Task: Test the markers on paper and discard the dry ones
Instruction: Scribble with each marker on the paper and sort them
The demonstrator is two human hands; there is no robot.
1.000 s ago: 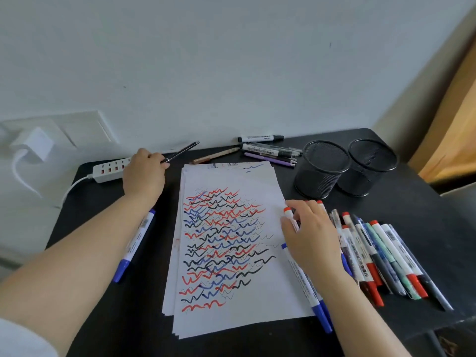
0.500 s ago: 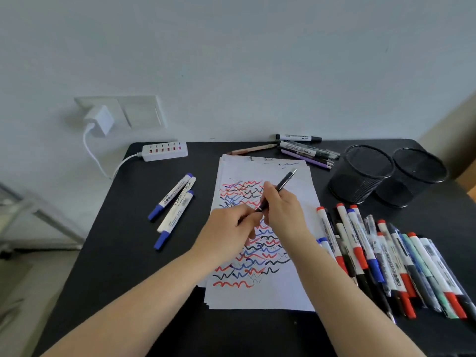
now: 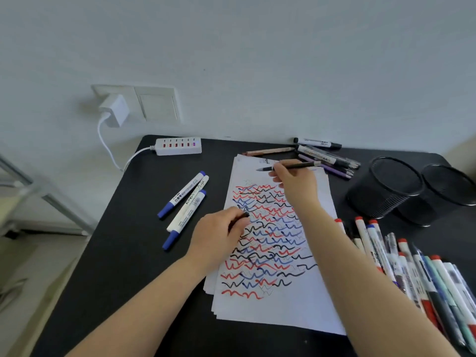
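While the left hand [image 3: 219, 234] pinches its cap, the right hand [image 3: 296, 182] holds a slim black pen [image 3: 288, 166] uncapped.

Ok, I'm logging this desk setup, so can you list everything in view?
Paper stack: one, white, scribbled red, blue, black, table centre.
Pen: one, black, uncapped, in right hand.
Cap: one, black, in left hand.
Markers: three, white, left of paper.
Marker pile: many, mixed colours, right.
Pens: several, far edge.
Mesh cups: two, black, right.
Power strip: one, white, far left.
Table: black.
Left hand; right hand.
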